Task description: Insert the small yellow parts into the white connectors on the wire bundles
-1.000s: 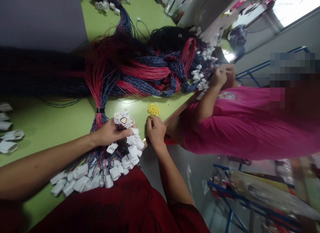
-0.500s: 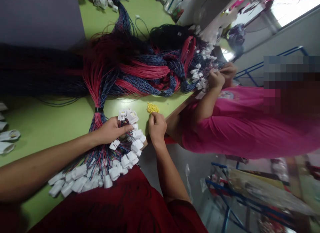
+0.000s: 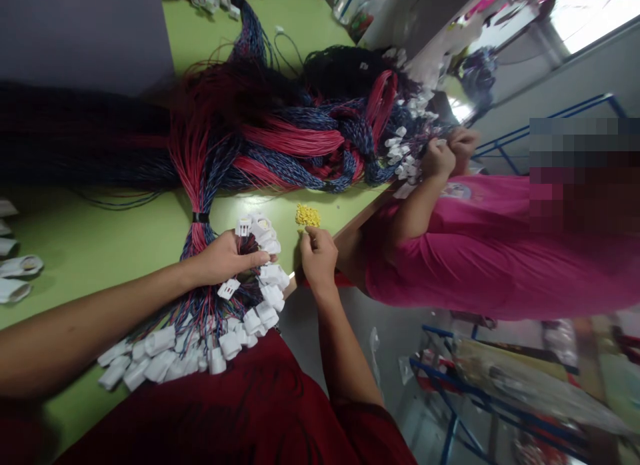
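My left hand (image 3: 223,257) is closed around wires just behind several white connectors (image 3: 261,228), its thumb pointing right. These wires belong to a red and blue wire bundle (image 3: 201,198) bound with black tape (image 3: 200,218). More white connectors (image 3: 160,342) fan out along the table edge by my shirt. My right hand (image 3: 319,255) is at the near side of a small pile of yellow pieces (image 3: 307,215), fingers pinched together. A tiny yellow bit shows at its fingertips; whether the fingers grip it is too small to tell.
Thick red, blue and black wire harnesses (image 3: 295,142) lie across the green table (image 3: 115,238). To the right, a co-worker in a pink shirt (image 3: 480,252) handles white connectors with both hands (image 3: 443,157). A blue metal rack (image 3: 480,398) stands beyond, and loose connectors (image 3: 21,266) lie at the left.
My right hand has drawn slightly back from the yellow pile, and a yellow bit now shows by its fingertips. My left hand keeps its hold on the wires, the connectors shifting slightly.
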Motion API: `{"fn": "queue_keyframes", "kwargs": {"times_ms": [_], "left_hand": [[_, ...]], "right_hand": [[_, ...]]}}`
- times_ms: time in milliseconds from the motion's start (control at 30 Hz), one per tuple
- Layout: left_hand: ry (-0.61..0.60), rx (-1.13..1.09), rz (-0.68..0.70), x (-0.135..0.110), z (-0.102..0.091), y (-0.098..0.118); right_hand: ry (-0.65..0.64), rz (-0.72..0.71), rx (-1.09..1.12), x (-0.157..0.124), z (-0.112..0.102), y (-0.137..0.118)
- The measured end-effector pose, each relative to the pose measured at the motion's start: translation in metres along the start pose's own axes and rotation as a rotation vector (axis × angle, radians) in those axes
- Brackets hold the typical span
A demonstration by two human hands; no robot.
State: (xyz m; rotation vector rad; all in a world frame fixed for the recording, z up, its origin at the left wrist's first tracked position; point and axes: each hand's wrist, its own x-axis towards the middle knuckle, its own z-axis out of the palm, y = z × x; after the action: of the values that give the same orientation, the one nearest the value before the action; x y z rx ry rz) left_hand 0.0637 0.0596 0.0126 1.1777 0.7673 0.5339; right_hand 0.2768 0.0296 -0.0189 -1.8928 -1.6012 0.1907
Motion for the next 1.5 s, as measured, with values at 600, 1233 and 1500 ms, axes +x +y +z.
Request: {"fn": "queue_keyframes", "kwargs": {"times_ms": [600,1233,1500], "left_hand": [[-0.004,-0.077,-0.006,0.002,-0.003,-0.001],[0.004,-0.171,0.005,0.003,-0.005,-0.008],[0.0,-0.126,0.074,0.001,-0.006,-0.003]], "right_hand": [[-0.072,-0.036,0.029,0.005,0.003,-0.006],[-0.05,0.301,0.524,0.003,-0.016,-0.031],[-0.267,0.164,0.673,-0.01,-0.035,-0.069]]}}
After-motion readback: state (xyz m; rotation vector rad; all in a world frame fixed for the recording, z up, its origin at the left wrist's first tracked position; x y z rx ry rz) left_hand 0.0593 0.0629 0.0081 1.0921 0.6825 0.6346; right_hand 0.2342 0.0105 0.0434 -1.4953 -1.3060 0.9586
